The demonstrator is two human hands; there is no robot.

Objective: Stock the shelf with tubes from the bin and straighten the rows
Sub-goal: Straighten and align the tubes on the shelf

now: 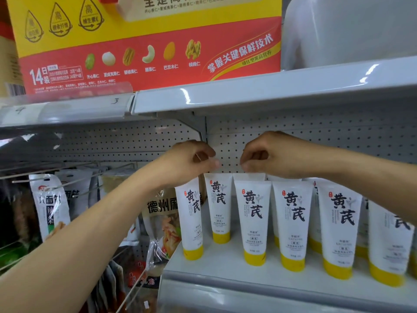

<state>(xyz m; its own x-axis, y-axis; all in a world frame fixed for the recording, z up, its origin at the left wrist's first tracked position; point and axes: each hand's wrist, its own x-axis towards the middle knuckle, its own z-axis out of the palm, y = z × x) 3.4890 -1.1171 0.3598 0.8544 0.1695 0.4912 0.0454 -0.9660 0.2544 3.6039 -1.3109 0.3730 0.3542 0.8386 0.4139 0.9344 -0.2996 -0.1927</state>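
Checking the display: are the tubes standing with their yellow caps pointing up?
No, the tubes stand upside down, resting on their yellow caps on the shelf.

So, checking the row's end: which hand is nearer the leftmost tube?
Left. The left hand is just above the leftmost tube; the right hand is well to its right.

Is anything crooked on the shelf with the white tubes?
Yes. The second tube from the left stands farther back than the others in front, so the line looks uneven. The leftmost tube seems to lean slightly too.
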